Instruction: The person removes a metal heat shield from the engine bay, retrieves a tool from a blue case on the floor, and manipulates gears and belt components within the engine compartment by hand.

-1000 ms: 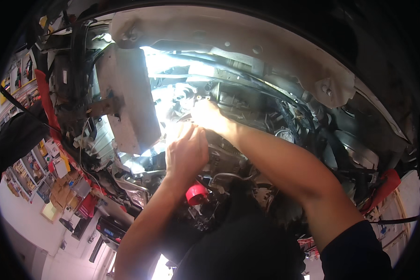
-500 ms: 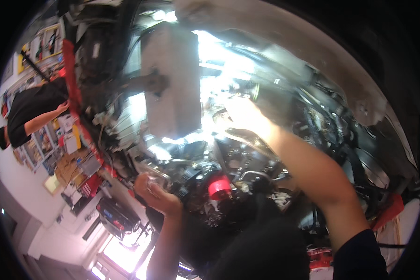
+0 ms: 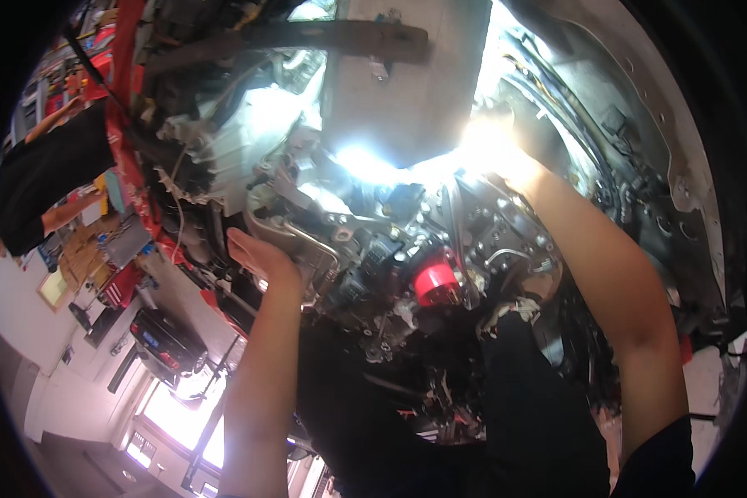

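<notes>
In the engine bay, my right hand [image 3: 500, 158] reaches to the lower right corner of a grey metal panel [image 3: 402, 100]. Bright glare washes out its fingers, and whatever they touch is hidden. My left hand [image 3: 261, 256] is beside a bent metal pipe [image 3: 311, 241] at the left of the engine, its fingers stretched out and no held thing visible. Between my arms sits a red cylindrical part [image 3: 436, 280], with a black ribbed part [image 3: 373, 264] to its left. A thin curved metal tube [image 3: 510, 253] runs to the right of the red part.
A dark metal bar [image 3: 340, 40] crosses the panel at the top. Wiring bundles [image 3: 585, 145] line the right side. Beyond the red body edge [image 3: 133, 149], a person in black [image 3: 54, 178] stands at the left. A dark car [image 3: 168, 342] is parked farther off.
The view has shifted, so the panel and red part sit farther right. My right hand remains in the glare by the panel. My left hand stays at the engine's left, its fingers straighter.
</notes>
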`<action>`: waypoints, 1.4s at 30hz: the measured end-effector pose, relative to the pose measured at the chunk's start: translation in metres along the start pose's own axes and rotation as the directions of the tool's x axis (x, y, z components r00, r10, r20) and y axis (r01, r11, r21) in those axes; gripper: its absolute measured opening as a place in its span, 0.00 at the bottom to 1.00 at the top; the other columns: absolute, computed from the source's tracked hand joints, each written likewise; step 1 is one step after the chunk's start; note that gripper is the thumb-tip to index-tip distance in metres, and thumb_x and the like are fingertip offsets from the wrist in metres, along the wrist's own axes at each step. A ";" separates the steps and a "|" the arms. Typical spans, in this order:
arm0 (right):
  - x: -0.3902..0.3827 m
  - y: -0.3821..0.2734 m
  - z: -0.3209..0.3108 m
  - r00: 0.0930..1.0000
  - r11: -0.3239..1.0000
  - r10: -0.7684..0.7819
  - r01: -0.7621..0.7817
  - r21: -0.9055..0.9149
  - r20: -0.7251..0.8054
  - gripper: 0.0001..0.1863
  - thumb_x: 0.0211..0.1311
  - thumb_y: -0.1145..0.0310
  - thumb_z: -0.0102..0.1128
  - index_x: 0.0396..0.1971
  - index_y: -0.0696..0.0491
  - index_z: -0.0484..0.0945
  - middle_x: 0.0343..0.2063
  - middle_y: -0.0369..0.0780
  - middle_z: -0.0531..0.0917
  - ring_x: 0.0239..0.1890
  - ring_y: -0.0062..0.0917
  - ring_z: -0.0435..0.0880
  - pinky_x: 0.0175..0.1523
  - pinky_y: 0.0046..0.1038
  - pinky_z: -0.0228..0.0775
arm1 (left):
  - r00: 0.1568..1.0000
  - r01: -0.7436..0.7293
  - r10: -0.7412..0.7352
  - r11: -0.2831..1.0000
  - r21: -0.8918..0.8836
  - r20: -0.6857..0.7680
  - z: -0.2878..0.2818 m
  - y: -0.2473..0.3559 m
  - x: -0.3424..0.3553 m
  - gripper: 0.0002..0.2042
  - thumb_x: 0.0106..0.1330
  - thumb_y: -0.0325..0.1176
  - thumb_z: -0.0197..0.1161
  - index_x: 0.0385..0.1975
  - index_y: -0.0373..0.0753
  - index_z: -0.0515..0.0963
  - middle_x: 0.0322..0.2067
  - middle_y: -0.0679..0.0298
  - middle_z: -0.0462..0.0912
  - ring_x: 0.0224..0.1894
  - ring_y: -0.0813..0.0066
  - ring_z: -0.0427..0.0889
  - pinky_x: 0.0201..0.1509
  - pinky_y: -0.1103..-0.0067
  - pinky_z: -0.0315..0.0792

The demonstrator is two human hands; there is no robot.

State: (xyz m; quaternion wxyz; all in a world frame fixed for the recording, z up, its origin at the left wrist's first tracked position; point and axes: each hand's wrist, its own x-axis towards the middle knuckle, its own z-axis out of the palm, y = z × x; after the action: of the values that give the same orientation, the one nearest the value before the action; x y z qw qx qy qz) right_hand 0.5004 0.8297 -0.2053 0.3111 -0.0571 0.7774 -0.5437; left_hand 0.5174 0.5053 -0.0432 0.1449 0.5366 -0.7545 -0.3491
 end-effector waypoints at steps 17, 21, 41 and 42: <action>-0.007 -0.021 0.001 0.986 0.964 0.149 -0.161 0.211 0.069 0.10 0.57 0.69 0.54 0.36 0.52 0.81 0.30 0.37 0.84 0.31 0.23 0.81 0.38 0.23 0.73 | 0.995 -0.082 0.067 0.968 0.237 0.070 -0.003 -0.010 0.024 0.28 0.66 0.46 0.36 0.59 0.33 0.62 0.62 0.53 0.61 0.62 0.57 0.62 0.66 0.72 0.55; -0.008 -0.021 -0.010 0.980 0.993 0.090 -0.102 0.059 0.176 0.11 0.55 0.67 0.56 0.36 0.52 0.81 0.29 0.38 0.83 0.30 0.24 0.80 0.39 0.24 0.73 | 0.986 -0.162 0.147 0.952 0.261 0.077 -0.002 -0.014 0.024 0.27 0.65 0.47 0.36 0.60 0.38 0.64 0.60 0.56 0.66 0.61 0.55 0.64 0.66 0.68 0.53; -0.013 -0.061 -0.014 0.997 0.930 0.068 -0.048 -0.363 0.043 0.21 0.57 0.60 0.49 0.46 0.57 0.72 0.41 0.48 0.78 0.42 0.38 0.78 0.51 0.34 0.68 | 0.983 -0.174 0.169 0.983 0.066 0.068 -0.001 -0.007 0.018 0.26 0.65 0.43 0.39 0.56 0.31 0.67 0.58 0.54 0.65 0.56 0.59 0.68 0.59 0.71 0.65; -0.015 -0.060 -0.016 0.998 0.901 0.053 -0.033 -0.433 0.033 0.21 0.57 0.60 0.49 0.46 0.57 0.72 0.41 0.48 0.78 0.42 0.37 0.78 0.51 0.33 0.68 | 0.975 -0.219 0.212 0.966 0.140 0.063 -0.001 -0.010 0.019 0.25 0.65 0.43 0.38 0.55 0.30 0.67 0.58 0.53 0.66 0.56 0.59 0.68 0.59 0.71 0.65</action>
State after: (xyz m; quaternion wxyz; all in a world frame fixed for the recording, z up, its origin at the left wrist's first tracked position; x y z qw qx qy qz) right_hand 0.4884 0.8244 -0.1426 0.3197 -0.1194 0.8726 -0.3494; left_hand 0.5176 0.4855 -0.0524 0.1244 0.4523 -0.8349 -0.2879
